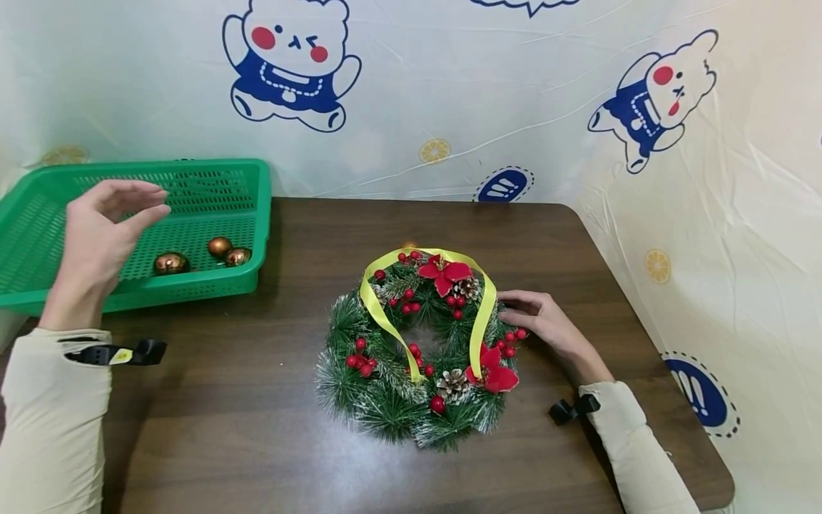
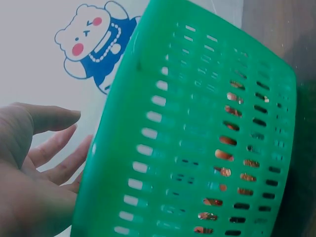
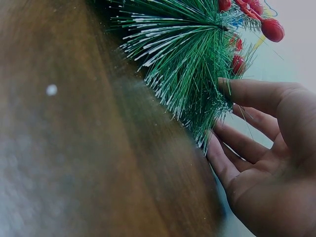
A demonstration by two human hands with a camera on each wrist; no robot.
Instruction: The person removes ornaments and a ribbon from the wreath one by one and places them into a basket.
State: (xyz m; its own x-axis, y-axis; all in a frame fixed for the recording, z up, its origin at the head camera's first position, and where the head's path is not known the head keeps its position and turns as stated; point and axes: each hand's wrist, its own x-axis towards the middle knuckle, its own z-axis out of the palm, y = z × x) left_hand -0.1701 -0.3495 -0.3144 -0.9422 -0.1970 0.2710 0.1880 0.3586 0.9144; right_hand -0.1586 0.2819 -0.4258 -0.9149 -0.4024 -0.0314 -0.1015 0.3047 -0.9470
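Note:
A Christmas wreath (image 1: 398, 407) of frosted green needles lies on the table, with red berries, pinecones and red poinsettias on it. A yellow ribbon (image 1: 486, 307) arches over the wreath, and both its ends hang down across it. At the wreath's right edge, my right hand (image 1: 552, 325) holds the outer needles between thumb and fingers; the right wrist view shows the needles (image 3: 192, 84) reaching in between them. My left hand (image 1: 105, 228) is raised over the green basket (image 1: 193, 285), fingers bent loosely and apart from the thumb, nothing between them.
Several shiny copper-coloured baubles (image 1: 171, 263) lie in the basket, near its front right corner. The brown table (image 1: 257, 428) ends at a rounded right side, beside a white cloth (image 1: 411, 86) printed with cartoon bears. Each wrist carries a black strap-on camera (image 1: 574, 409).

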